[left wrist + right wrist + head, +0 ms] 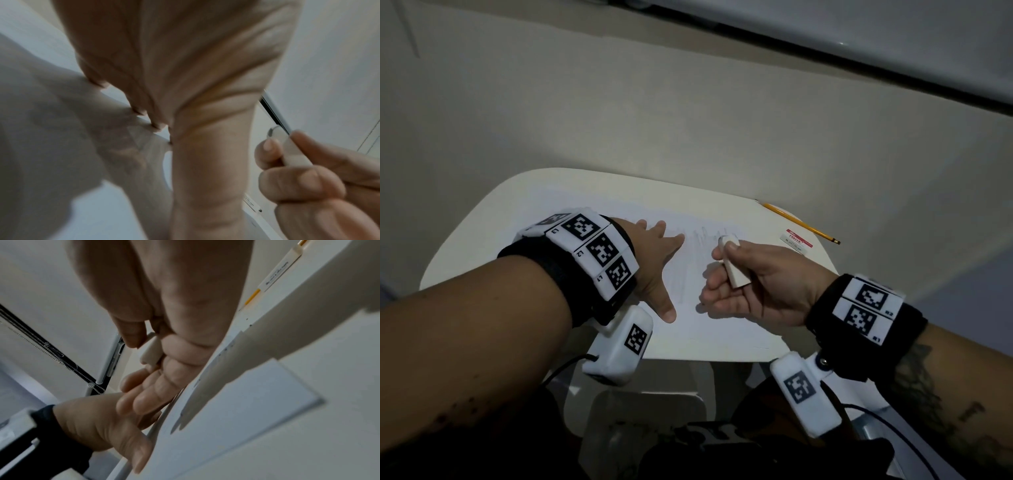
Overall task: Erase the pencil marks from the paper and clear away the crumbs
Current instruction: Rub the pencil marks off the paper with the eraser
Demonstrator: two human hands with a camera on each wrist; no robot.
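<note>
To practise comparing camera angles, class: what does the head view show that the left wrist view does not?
Only the head view shows the whole paper with faint pencil marks, the yellow pencil, the table and both wrist bands. Only the left wrist view shows the left hand from beneath, fingertips pressed down. Both show the right hand gripping the white eraser and the eraser wrapper.

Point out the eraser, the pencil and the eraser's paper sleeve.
eraser [734, 270]: head view, middle of the white block held by the right hand.
pencil [799, 222]: head view, mid-shaft of the yellow body.
paper sleeve [798, 241]: head view, centre of the printed label.
</note>
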